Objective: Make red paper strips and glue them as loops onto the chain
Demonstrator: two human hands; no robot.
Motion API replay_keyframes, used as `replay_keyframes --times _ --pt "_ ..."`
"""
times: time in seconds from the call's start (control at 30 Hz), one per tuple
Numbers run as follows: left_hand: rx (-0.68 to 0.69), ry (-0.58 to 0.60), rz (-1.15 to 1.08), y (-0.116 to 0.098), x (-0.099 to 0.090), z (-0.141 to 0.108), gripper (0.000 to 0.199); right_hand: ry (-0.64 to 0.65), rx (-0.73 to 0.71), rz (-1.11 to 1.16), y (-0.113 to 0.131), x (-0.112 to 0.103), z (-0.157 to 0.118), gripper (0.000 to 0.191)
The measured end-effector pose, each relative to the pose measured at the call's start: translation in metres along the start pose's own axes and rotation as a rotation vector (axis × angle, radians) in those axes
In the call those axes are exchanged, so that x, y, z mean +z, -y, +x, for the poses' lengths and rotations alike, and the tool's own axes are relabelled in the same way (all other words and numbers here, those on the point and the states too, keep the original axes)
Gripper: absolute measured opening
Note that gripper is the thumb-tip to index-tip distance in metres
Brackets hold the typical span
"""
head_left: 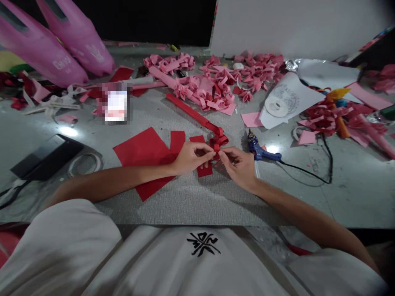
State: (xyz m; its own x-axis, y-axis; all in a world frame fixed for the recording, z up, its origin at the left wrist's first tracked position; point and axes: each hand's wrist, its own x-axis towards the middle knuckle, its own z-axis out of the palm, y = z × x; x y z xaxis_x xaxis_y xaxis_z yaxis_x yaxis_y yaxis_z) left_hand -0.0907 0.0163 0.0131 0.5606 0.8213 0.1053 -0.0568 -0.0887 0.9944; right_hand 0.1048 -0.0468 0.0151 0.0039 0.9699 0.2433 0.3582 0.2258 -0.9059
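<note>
Between the fingertips of my left hand (193,158) and my right hand (239,166), a small looped red paper strip (217,148) is pinched from both sides. Just beyond it lies a rolled red paper stick (188,110), with curled red loops (220,133) at its near end. Under my left hand a red paper rectangle (205,170) shows in part. Farther left, a large red sheet (143,148) and a smaller red piece (177,142) lie flat. A blue hot glue gun (262,152) rests right of my right hand.
Pink paper flowers (216,82) are heaped along the back. A white tape roll (277,106) sits on a paper cone at right. To the left are a black box (47,158), a clear tape ring (84,164) and pink bottles (83,45). The glue gun's cord (308,174) curves rightward.
</note>
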Motion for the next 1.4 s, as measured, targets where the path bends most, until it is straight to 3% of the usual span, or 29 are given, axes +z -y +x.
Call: replay_keyframes --times 0.17,0.27,0.37,0.53,0.63,0.83,1.07,1.4 --pt "0.001 -0.01 0.007 0.001 0.0 0.0 0.032 -0.028 -0.059 -0.114 0.006 -0.007 0.004 0.024" --pt "-0.001 -0.024 -0.003 0.001 0.001 0.0 0.03 -0.132 -0.101 -0.28 0.007 -0.014 0.009 0.034" --pt "0.001 -0.014 -0.002 0.0 0.001 -0.001 0.029 -0.102 -0.123 -0.363 0.007 -0.016 0.01 0.046" --pt "0.006 0.019 0.018 -0.001 0.001 -0.002 0.03 0.053 -0.024 -0.15 0.002 -0.007 0.005 0.027" --pt "0.01 0.047 0.02 -0.001 0.001 -0.002 0.031 0.099 0.01 -0.065 -0.001 -0.003 0.003 0.026" --pt "-0.013 0.026 -0.029 0.001 0.004 -0.002 0.032 0.002 -0.032 -0.091 -0.002 0.001 0.001 0.026" --pt "0.06 -0.1 0.039 0.007 -0.005 0.004 0.028 -0.074 0.049 0.048 -0.009 0.002 0.002 0.026" --pt "0.069 -0.089 0.241 0.001 -0.003 0.002 0.06 -0.053 0.04 0.031 -0.01 0.001 0.004 0.028"
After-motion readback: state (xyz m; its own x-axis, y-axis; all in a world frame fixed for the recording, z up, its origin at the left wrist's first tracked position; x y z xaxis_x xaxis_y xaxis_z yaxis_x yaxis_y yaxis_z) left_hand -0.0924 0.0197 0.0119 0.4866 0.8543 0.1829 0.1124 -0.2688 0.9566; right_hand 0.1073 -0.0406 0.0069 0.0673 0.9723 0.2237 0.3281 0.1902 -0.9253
